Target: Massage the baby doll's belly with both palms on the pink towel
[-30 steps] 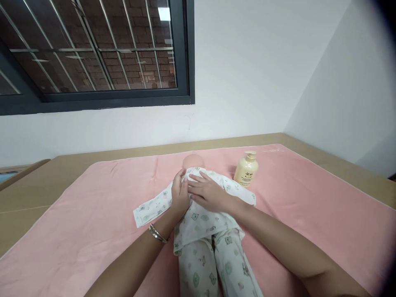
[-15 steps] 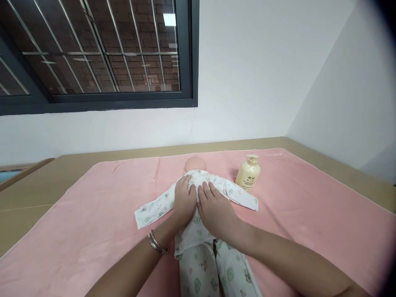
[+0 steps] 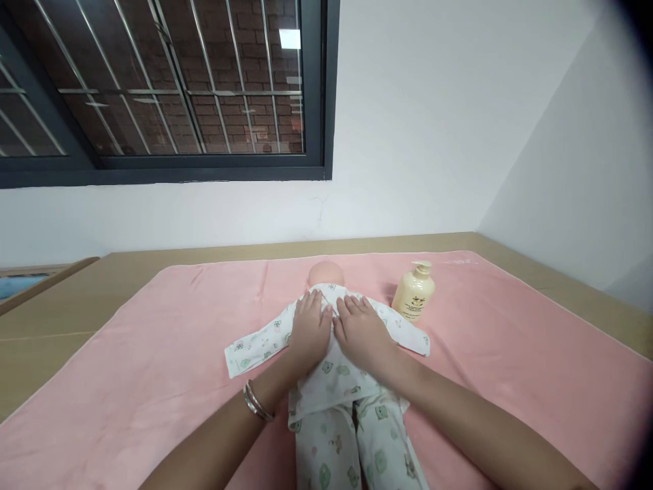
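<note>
A baby doll (image 3: pixel 325 274) lies on a pink towel (image 3: pixel 153 361), its head away from me, dressed in a white printed top (image 3: pixel 331 378) and matching trousers (image 3: pixel 352 449). My left hand (image 3: pixel 309 330) rests flat on the left side of the doll's chest, fingers spread toward the collar. Beside it, my right hand (image 3: pixel 361 332) lies flat on the right side of the chest. Both palms press on the cloth and neither grasps anything. A bracelet (image 3: pixel 255 401) circles my left wrist. The doll's sleeves stretch out to both sides.
A cream pump bottle (image 3: pixel 414 294) stands upright on the towel, just right of the doll's shoulder. The towel covers a tan tabletop (image 3: pixel 61 299) set against a white wall, with a barred window (image 3: pixel 153 88) above.
My right hand has turned from lying across the chest to pointing toward the collar. Both hands have slid up the doll's chest and now sit side by side.
</note>
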